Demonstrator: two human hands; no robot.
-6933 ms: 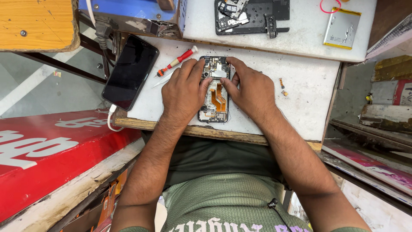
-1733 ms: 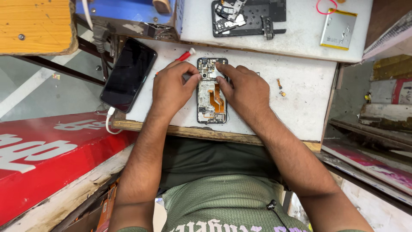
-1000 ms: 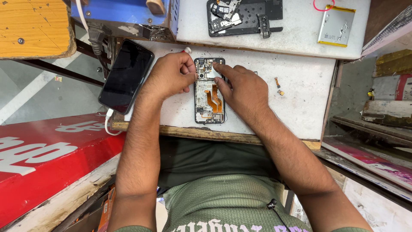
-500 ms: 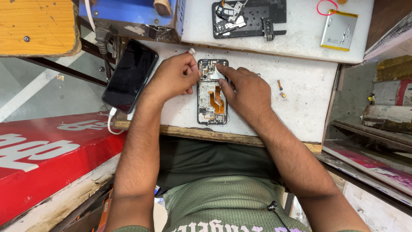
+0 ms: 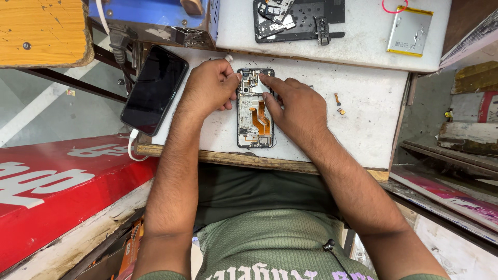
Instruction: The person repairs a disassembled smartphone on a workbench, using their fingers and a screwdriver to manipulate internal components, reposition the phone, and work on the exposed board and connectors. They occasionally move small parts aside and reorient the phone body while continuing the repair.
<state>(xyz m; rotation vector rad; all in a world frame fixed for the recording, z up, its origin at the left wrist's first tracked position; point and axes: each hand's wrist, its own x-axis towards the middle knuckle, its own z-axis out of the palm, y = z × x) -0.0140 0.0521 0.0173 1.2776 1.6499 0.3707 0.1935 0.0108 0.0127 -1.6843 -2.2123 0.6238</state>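
A: Near edge first. What lies on the white worn tabletop (image 5: 363, 135)?

B: An opened smartphone with bare circuit boards and an orange flex cable (image 5: 254, 111), lying flat and lengthwise, its near end close to the tabletop's wooden front edge.

A: Left hand (image 5: 210, 88)?

B: Touching the phone's left edge at the far end. Grip is clenched, fingers curled around a slim tool with a white tip (image 5: 229, 58) that pokes out on the far side. Rest of the tool is hidden.

A: Right hand (image 5: 293, 106)?

B: Resting over the phone's right side, index finger stretched to the far end of the board. Grip released, holding nothing; fingertips press on the phone.

A: Surroundings?

B: Two small loose parts (image 5: 339, 103) just right of the right hand. Left, a black-screened phone (image 5: 154, 89) tilted over the tabletop's edge, white cable at its near end. Far: a black phone frame with parts (image 5: 301, 18) and a flat silver battery pack (image 5: 410, 30) on a raised white slab (image 5: 363, 52); a blue box (image 5: 150, 15) far left.
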